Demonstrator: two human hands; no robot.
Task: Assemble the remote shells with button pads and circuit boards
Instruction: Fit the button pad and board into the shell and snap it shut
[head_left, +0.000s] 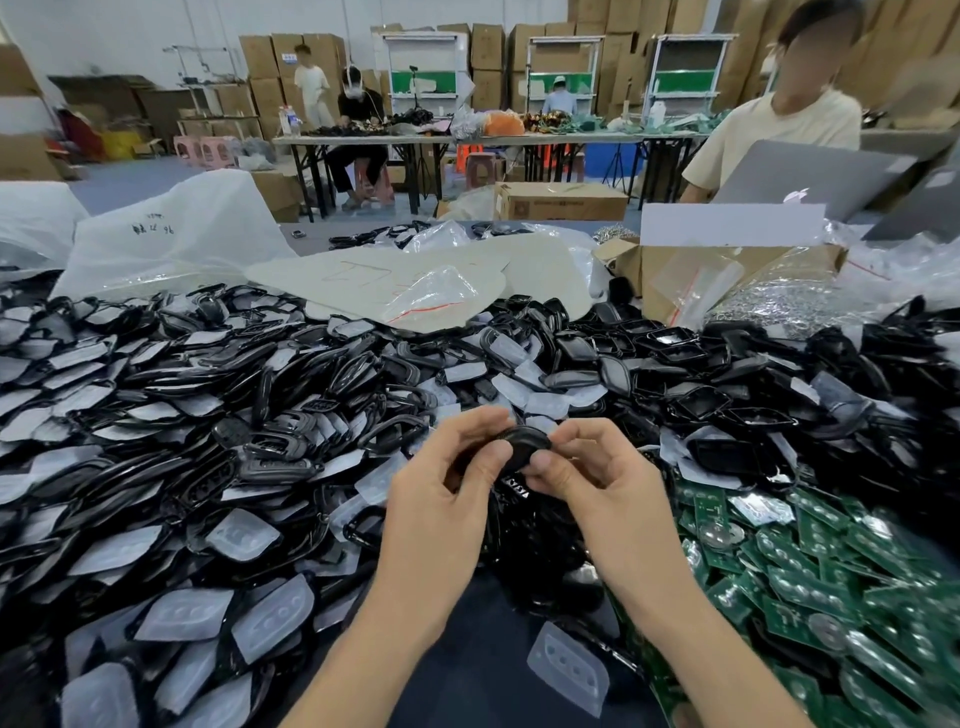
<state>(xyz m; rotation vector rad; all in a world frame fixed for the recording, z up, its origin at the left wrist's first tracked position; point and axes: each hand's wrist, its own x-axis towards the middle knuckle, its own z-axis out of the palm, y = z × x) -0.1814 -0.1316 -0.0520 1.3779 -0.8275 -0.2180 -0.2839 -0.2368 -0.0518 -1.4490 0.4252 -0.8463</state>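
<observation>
Fingers cover most of the black shell (523, 446) (its inside cannot be made out). The left hand (447, 483) and right hand (602, 478) both pinch it, thumbs toward the camera, above the surface (483, 649), between the pile (208, 415) and the green boards (831, 571).

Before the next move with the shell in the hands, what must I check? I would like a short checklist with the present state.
1. Grip: left hand and right hand both pinch the black shell: ok.
2. Pad seated inside the shell: cannot tell, fingers hide it.
3. Board held in a hand: not ok, none held.
4. Supply: green circuit boards lie close on the right: ok.
5. Spare: loose button pad lies by the right forearm: ok.
</observation>
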